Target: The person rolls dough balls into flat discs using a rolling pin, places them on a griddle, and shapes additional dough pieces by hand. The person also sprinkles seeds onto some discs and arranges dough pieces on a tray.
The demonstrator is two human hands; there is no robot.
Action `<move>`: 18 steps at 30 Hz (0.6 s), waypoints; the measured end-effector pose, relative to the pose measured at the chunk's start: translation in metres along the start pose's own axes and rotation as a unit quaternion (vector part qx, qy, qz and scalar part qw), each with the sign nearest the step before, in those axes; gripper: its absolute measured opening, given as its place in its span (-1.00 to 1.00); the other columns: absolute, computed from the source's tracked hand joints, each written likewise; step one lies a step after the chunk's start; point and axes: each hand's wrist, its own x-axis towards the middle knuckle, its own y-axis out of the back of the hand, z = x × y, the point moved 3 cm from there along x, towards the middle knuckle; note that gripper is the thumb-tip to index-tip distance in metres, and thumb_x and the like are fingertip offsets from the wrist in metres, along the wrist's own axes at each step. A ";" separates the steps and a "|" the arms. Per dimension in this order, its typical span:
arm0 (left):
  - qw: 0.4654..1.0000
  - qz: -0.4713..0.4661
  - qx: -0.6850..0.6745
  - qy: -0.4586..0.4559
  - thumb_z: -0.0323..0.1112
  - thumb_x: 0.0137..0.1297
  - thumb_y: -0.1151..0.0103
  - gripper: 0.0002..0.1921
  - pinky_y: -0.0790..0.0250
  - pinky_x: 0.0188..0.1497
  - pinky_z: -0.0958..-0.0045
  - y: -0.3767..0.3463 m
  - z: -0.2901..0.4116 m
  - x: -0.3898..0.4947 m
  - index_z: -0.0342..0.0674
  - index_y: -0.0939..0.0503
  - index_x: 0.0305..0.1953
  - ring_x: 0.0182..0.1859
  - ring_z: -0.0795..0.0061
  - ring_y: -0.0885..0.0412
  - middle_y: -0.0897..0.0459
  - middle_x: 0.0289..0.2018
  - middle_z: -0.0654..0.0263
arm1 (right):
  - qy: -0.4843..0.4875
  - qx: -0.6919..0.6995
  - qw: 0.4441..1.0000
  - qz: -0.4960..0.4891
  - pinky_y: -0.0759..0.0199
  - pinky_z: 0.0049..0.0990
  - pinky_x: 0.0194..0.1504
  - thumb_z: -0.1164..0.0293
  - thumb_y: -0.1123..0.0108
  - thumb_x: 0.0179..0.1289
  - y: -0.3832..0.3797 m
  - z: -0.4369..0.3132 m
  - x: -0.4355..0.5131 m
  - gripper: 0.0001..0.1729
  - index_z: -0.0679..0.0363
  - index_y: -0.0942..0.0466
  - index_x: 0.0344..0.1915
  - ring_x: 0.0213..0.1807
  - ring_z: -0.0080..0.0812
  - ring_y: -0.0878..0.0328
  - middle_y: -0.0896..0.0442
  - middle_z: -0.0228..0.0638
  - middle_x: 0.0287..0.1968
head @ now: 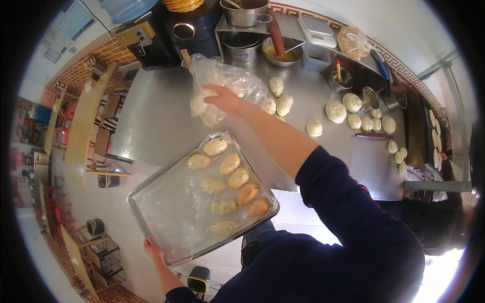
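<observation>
My left hand grips the near left edge of a metal baking tray, which is tilted, with its far corner over the worktop. Clear plastic film lines or covers the tray; I cannot tell which. Several oval dough pieces lie towards its right side, two of them more orange. My right hand reaches across, fingers apart, over a crumpled clear plastic bag or sheet on the steel worktop. Pale dough shows under the plastic. Whether my fingertips touch it is unclear.
Oval dough pieces and round ones rest to the right. Behind stand a bowl of yellow liquid, a steel pot, a kitchen scale and a cup with a brush. Wooden tables stand left.
</observation>
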 end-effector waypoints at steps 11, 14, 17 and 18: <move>0.996 -0.017 -0.025 0.085 0.04 0.75 -0.06 -0.45 -0.58 0.17 0.00 -0.021 0.037 -0.079 -0.43 -0.68 0.27 0.04 -0.04 -0.74 -0.81 0.12 -0.08 | -0.260 -0.101 0.959 0.049 -0.57 0.09 0.06 0.21 -0.09 0.64 -0.009 0.058 -0.344 -0.72 0.21 -0.54 -0.02 0.03 0.23 -0.70 -0.73 0.05 -0.07; 0.996 -0.012 0.004 0.088 0.06 0.74 -0.09 -0.43 -0.56 0.21 -0.05 -0.025 0.089 -0.125 -0.42 -0.64 0.31 0.10 -0.10 -0.72 -0.77 0.17 -0.11 | -0.235 -0.040 0.967 0.088 -0.53 0.09 0.02 0.24 -0.09 0.64 0.011 0.054 -0.352 -0.77 0.18 -0.51 -0.06 0.00 0.22 -0.68 -0.73 0.00 -0.08; 0.997 -0.007 0.007 0.080 0.08 0.72 -0.11 -0.40 -0.54 0.25 -0.10 -0.025 0.147 -0.175 -0.41 -0.60 0.36 0.15 -0.17 -0.70 -0.73 0.23 -0.15 | -0.190 -0.016 0.977 0.094 -0.52 0.10 0.02 0.26 -0.10 0.64 0.076 0.027 -0.374 -0.79 0.17 -0.49 -0.06 0.00 0.22 -0.68 -0.73 -0.01 -0.10; 0.997 -0.006 0.008 0.075 0.09 0.72 -0.12 -0.39 -0.53 0.26 -0.11 -0.025 0.168 -0.194 -0.41 -0.59 0.38 0.17 -0.19 -0.69 -0.71 0.25 -0.16 | -0.165 -0.009 0.982 0.094 -0.53 0.11 0.03 0.28 -0.10 0.63 0.101 0.015 -0.387 -0.80 0.18 -0.48 -0.04 0.01 0.24 -0.68 -0.73 0.01 -0.10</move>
